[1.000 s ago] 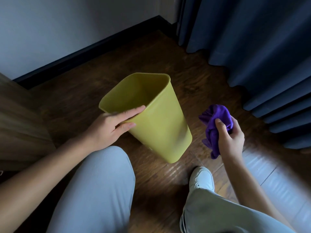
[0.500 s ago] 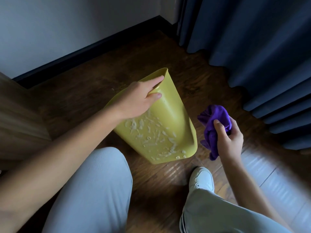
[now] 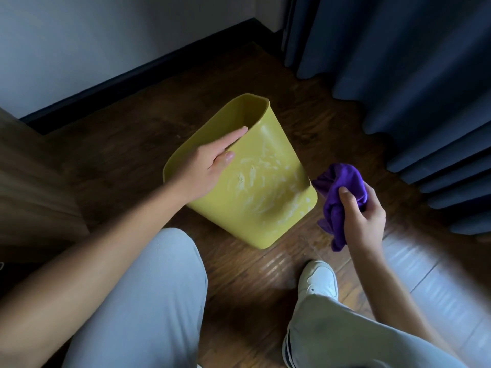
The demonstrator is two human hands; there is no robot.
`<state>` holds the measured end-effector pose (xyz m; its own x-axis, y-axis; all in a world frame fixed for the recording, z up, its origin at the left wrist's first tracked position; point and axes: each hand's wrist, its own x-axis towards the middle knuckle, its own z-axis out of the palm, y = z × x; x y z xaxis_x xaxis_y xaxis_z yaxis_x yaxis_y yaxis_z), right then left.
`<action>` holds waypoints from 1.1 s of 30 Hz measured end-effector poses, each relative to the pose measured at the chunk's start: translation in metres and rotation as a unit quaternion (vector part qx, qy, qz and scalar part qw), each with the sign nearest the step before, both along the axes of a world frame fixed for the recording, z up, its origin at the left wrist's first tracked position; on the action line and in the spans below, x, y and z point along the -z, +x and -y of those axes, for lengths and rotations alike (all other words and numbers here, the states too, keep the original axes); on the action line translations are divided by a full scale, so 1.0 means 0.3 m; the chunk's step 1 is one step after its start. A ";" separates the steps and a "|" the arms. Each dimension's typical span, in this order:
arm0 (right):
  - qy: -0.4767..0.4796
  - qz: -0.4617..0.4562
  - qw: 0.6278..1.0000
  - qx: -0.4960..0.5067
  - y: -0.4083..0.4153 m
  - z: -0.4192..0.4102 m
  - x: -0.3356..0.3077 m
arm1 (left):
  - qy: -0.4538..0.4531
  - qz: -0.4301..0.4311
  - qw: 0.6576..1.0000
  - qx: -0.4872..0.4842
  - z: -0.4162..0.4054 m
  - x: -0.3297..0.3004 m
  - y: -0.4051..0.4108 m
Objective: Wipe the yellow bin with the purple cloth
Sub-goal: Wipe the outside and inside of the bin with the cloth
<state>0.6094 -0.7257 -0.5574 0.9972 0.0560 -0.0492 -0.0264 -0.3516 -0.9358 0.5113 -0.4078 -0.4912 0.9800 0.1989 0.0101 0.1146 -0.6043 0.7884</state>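
The yellow bin (image 3: 255, 203) stands tilted on the wooden floor, its open mouth turned away up-left and a side smeared with whitish streaks facing me. My left hand (image 3: 210, 166) grips its near rim, fingers over the edge and thumb on the outer wall. My right hand (image 3: 364, 216) is closed around the bunched purple cloth (image 3: 340, 192), held just to the right of the bin's lower corner and not touching it.
Dark blue curtains (image 3: 398, 62) hang at the right and back. A white wall with a dark skirting board (image 3: 138, 73) runs behind the bin. Wooden furniture (image 3: 29, 187) stands at the left. My knees and a white shoe (image 3: 317, 280) are in the foreground.
My left hand turned the bin, bringing the streaked side toward me, and shifted its grip along the rim. The right hand with the cloth has barely moved.
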 end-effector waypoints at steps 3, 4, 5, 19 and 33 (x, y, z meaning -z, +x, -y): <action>-0.006 0.004 1.000 -0.004 -0.008 -0.002 -0.001 | -0.010 -0.016 0.999 -0.037 0.018 -0.022 0.041; -0.007 0.006 1.000 -0.006 -0.011 -0.002 -0.001 | -0.017 -0.025 0.999 -0.040 0.029 -0.030 0.049; -0.009 0.007 1.000 -0.010 -0.016 -0.003 0.000 | -0.024 -0.031 0.999 -0.038 0.040 -0.031 0.053; -0.034 0.076 0.991 -0.105 0.073 -0.186 -0.120 | -0.160 -0.090 0.979 -0.094 0.009 0.057 0.004; -0.245 0.205 0.908 -0.272 -0.032 -0.620 -0.017 | -0.168 -0.057 0.976 -0.127 -0.046 0.119 -0.004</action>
